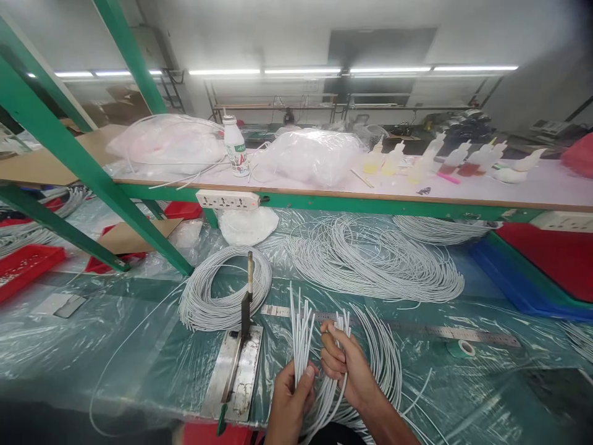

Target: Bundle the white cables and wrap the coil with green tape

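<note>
My left hand (296,386) is closed round a bundle of white cables (302,327), whose ends stick up unevenly above the fingers. Right beside it, my right hand (340,358) grips a second bunch of the white cables, with short ends showing above the thumb. Below both hands the cables hang and curve toward the table's front edge. More loose cables (382,346) fan out to the right of my right hand. Left of my hands stands a metal bench cutter (238,364) with an upright handle. A steel ruler (456,334) lies just beyond my hands.
A coil of cable (199,296) lies behind the cutter, and a larger heap of cable (380,259) farther back. A tape roll (461,349) sits at right near stacked trays (523,272). Above runs a shelf (393,188) with bottles, plastic bags and a power strip (227,199).
</note>
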Tool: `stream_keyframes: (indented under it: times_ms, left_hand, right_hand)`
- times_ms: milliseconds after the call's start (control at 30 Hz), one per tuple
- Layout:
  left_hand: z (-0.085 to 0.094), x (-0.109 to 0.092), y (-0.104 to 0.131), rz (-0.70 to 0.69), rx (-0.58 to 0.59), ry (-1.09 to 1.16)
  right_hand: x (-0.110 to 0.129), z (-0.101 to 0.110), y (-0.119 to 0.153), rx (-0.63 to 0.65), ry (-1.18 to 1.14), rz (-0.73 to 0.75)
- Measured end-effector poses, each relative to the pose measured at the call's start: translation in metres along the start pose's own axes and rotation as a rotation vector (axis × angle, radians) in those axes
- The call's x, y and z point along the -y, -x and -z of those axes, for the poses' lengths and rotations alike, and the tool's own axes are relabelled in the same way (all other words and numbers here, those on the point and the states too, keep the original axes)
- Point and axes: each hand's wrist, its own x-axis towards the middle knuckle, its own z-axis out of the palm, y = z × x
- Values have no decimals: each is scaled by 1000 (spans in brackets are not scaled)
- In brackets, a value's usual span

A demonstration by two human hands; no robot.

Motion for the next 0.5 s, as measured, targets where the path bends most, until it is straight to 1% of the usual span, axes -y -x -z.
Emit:
stream_keyframes:
  times_ms: [67, 133, 200, 300, 333, 400, 500]
  left_hand:
    - [-1, -1, 1, -75, -48, -132]
    - [-4, -4, 4, -139, -75, -274]
    - [-9, -9, 7, -136, -90, -393]
    - [-13, -20, 8, -72, -117, -520]
    - [-12, -23, 8, -73, -100, -545]
    - [-9, -27, 5, -111, -29, -572]
    - [1, -25, 2, -157, 30, -537]
  right_hand:
    - [-3, 0, 0, -23, -16, 37]
    - [-6, -3, 0, -79, -16, 71]
    - [-8, -8, 0, -120, -3, 90]
    - [-5, -17, 2, -113, -3, 120]
    - [-3, -21, 3, -106, -11, 129]
    - [2, -27, 7, -91, -31, 127]
    - [9, -36, 13, -22, -51, 86]
